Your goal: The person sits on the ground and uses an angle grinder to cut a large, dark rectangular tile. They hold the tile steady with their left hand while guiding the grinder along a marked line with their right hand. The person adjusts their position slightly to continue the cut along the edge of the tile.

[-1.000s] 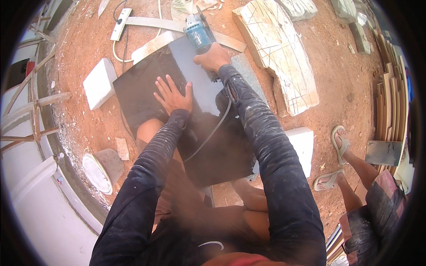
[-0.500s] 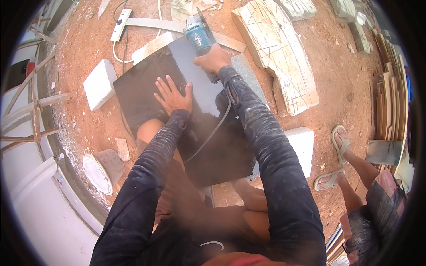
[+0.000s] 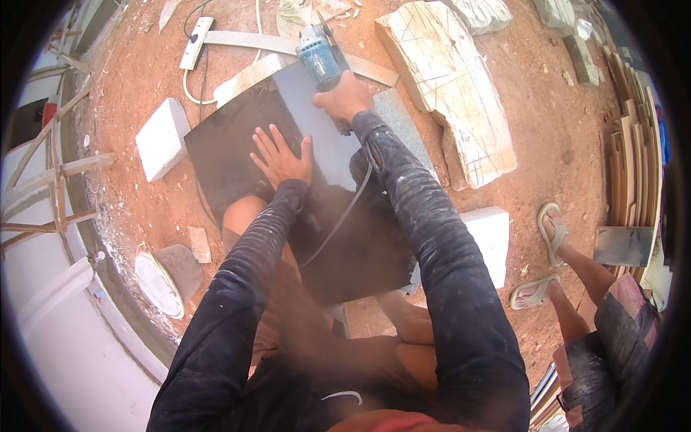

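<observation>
My left hand (image 3: pixel 284 158) lies flat on a dark polished stone slab (image 3: pixel 237 137), its fingers spread. Wrapped round the body of a blue angle grinder (image 3: pixel 321 59) is my right hand (image 3: pixel 345 97). The grinder's disc (image 3: pixel 325 27) stands on edge at the far edge of the slab; whether it touches the stone I cannot tell. A grey cord (image 3: pixel 342 219) runs from the grinder back across the slab toward me. Haze or dust blurs the slab's near part, and my right forearm hides some of its right side.
White blocks (image 3: pixel 161 138) stand around the slab. A power strip (image 3: pixel 196 43) and a long flat bar (image 3: pixel 245 40) lie beyond it. Large rough stone (image 3: pixel 446 93) sits at right. A bucket (image 3: pixel 160 284) is at left. Another person's sandalled feet (image 3: pixel 551 230) stand at right, near stacked boards (image 3: pixel 633 158).
My right hand and the grinder have shifted very slightly to the left along the slab's far edge. My left hand stays in place.
</observation>
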`<state>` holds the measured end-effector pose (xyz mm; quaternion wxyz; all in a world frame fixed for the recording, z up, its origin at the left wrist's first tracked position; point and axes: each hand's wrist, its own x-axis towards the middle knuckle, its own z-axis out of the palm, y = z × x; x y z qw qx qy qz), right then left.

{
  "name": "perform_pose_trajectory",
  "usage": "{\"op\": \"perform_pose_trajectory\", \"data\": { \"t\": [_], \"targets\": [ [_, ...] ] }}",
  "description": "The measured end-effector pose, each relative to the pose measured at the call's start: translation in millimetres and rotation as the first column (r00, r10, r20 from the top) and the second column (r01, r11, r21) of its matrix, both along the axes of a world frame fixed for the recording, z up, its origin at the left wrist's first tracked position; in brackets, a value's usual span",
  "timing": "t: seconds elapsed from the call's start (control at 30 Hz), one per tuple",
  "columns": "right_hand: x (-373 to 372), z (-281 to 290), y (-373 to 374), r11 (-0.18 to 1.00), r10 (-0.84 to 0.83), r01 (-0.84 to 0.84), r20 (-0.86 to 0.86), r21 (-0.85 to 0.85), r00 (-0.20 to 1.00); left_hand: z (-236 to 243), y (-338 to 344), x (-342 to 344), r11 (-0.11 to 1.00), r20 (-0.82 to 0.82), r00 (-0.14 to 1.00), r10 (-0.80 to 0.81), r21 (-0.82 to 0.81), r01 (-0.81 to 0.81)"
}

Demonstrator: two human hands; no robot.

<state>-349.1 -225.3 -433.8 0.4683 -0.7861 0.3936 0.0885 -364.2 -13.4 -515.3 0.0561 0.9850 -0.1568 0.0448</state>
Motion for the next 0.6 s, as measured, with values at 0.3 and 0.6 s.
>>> {"op": "perform_pose_trajectory", "data": {
  "t": [0.3, 0.6],
  "targets": [
    [8.6, 0.8, -2.8, 0.999, 0.032, -0.031, 0.01, -0.027, 0.999, 1.5, -0.9, -1.8, 1.0, 0.003, 1.0, -0.001, 0.0, 0.001],
    [14.2, 10.0, -0.5, 0.998, 0.052, -0.052, 0.005, -0.036, 0.999, -1.3, 2.3, -1.2, 1.0, 0.023, 1.0, -0.01, -0.005, 0.011]
  ]
}}
